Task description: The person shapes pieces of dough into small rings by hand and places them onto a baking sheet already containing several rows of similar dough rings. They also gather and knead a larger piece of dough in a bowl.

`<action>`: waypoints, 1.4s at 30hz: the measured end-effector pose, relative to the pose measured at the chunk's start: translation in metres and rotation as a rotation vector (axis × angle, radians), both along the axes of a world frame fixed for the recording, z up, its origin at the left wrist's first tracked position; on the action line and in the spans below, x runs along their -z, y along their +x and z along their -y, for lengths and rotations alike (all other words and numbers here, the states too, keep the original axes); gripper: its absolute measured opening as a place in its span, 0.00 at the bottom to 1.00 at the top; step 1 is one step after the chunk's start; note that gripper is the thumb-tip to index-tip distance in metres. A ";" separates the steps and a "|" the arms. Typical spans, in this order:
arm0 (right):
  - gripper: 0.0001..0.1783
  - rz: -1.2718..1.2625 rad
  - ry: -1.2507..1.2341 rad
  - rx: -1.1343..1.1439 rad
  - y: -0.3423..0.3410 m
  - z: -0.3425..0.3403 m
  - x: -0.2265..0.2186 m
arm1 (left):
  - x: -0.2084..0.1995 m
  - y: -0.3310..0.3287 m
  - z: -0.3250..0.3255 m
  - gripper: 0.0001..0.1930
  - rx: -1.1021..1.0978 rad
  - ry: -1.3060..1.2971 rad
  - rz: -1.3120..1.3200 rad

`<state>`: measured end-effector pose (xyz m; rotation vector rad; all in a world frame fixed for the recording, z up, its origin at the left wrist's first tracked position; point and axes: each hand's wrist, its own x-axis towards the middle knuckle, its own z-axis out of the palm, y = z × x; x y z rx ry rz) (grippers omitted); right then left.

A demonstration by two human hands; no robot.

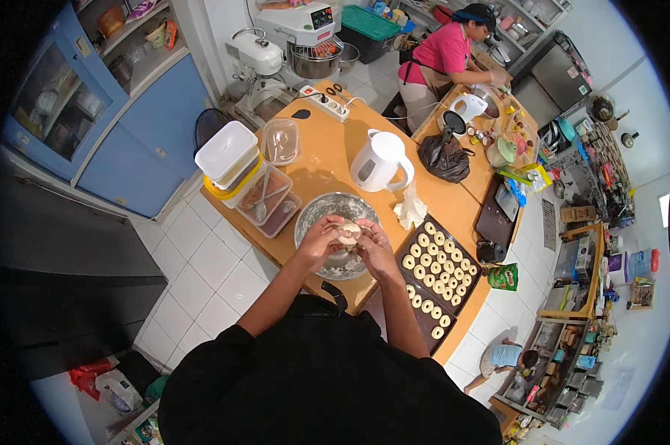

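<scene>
Over a floury metal mixing bowl (305, 222), my left hand (323, 239) and my right hand (376, 248) hold one pale lump of dough (348, 233) between them. The fingers of both hands curl round it from either side. Flour and dough scraps coat the inside of the bowl. Right of the bowl lies a dark baking tray (411, 276) with rows of ring-shaped dough pieces (428, 280). A second dark tray (426, 326), nearer me, carries several more rings.
A white electric kettle (379, 159) stands beyond the bowl, a crumpled cloth (410, 208) beside it. Stacked plastic containers (235, 167) are at the left table edge. A power strip (324, 104) and black plastic bag (445, 157) lie farther back. A person in pink (442, 55) works at the far table; a child (505, 356) is at right.
</scene>
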<state>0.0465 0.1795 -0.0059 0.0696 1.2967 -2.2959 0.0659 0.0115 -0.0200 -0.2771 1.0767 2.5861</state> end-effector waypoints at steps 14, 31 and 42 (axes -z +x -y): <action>0.16 0.009 0.001 -0.029 -0.007 -0.004 0.006 | 0.001 0.001 -0.003 0.14 0.000 0.001 -0.062; 0.17 -0.145 0.338 -0.024 0.000 0.008 -0.002 | -0.005 -0.002 -0.002 0.08 -0.080 -0.133 -0.068; 0.14 -0.250 0.436 -0.010 0.000 0.006 -0.004 | 0.002 -0.004 -0.004 0.11 0.006 -0.285 -0.176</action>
